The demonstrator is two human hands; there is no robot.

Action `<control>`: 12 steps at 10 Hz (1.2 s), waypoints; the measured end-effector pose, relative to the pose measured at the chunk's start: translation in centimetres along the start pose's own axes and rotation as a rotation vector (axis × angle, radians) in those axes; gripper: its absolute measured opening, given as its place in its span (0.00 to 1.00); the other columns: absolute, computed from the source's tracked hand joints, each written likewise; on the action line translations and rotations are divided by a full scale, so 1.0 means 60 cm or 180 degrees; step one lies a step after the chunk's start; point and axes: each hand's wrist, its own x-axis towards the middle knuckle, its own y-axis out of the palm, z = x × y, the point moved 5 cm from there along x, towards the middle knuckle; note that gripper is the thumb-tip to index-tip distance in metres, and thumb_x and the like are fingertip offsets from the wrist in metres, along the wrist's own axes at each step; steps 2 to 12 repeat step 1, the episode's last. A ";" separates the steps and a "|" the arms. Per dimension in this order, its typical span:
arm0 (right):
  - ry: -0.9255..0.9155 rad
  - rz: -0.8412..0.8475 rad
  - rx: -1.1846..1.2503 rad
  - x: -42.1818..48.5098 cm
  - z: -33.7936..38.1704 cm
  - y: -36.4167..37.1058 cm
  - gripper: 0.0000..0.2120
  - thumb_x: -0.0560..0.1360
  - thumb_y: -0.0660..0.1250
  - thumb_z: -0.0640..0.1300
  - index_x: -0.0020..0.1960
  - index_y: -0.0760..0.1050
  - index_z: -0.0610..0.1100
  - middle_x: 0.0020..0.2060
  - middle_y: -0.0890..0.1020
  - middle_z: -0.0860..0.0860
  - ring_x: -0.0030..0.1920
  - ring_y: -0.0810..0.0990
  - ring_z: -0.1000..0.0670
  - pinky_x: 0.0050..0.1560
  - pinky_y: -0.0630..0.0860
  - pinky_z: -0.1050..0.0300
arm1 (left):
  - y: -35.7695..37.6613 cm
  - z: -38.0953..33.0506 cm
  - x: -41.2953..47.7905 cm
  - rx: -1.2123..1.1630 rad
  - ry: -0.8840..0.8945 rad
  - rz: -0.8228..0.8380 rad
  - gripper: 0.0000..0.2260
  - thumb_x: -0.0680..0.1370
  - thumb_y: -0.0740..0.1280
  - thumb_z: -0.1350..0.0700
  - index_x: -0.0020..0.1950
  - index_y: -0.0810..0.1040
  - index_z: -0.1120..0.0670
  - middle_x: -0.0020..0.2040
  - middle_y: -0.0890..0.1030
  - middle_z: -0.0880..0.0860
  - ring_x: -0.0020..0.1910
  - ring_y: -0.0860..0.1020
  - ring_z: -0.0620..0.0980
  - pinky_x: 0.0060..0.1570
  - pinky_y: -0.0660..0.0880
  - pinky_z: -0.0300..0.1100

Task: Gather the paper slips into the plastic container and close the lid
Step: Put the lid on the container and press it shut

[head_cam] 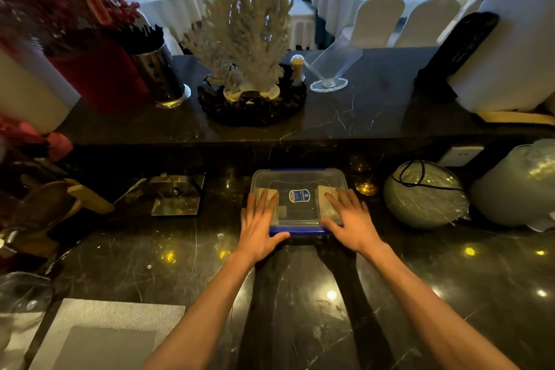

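Note:
A clear plastic container (298, 182) with a blue-edged lid sits on the dark marble counter, straight ahead. The lid lies on top of it, with a blue label in its middle. Through the lid I see pale paper slips (326, 191) stacked at the left and right ends inside. My left hand (259, 224) lies flat on the lid's left side, fingers spread, thumb at the blue front edge. On the lid's right side my right hand (350, 221) lies flat in the same way. Neither hand grips anything.
A shiny metal holder (177, 195) stands left of the container. A round wrapped bundle (425, 194) and a larger wrapped one (516, 186) lie to the right. On the raised ledge behind are a coral ornament (249, 39), a metal cup (159, 72) and an acrylic stand (332, 69). A grey mat (114, 330) lies near left.

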 end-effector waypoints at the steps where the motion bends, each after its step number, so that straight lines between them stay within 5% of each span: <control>1: 0.0035 -0.0435 0.0437 -0.048 -0.002 -0.025 0.26 0.80 0.60 0.58 0.76 0.64 0.53 0.76 0.65 0.49 0.78 0.59 0.46 0.76 0.60 0.41 | -0.036 -0.019 -0.033 -0.0267 0.0141 -0.0266 0.38 0.78 0.64 0.41 0.79 0.42 0.41 0.81 0.42 0.46 0.79 0.36 0.51 0.76 0.39 0.57; 12: 0.0035 -0.0435 0.0437 -0.048 -0.002 -0.025 0.26 0.80 0.60 0.58 0.76 0.64 0.53 0.76 0.65 0.49 0.78 0.59 0.46 0.76 0.60 0.41 | -0.036 -0.019 -0.033 -0.0267 0.0141 -0.0266 0.38 0.78 0.64 0.41 0.79 0.42 0.41 0.81 0.42 0.46 0.79 0.36 0.51 0.76 0.39 0.57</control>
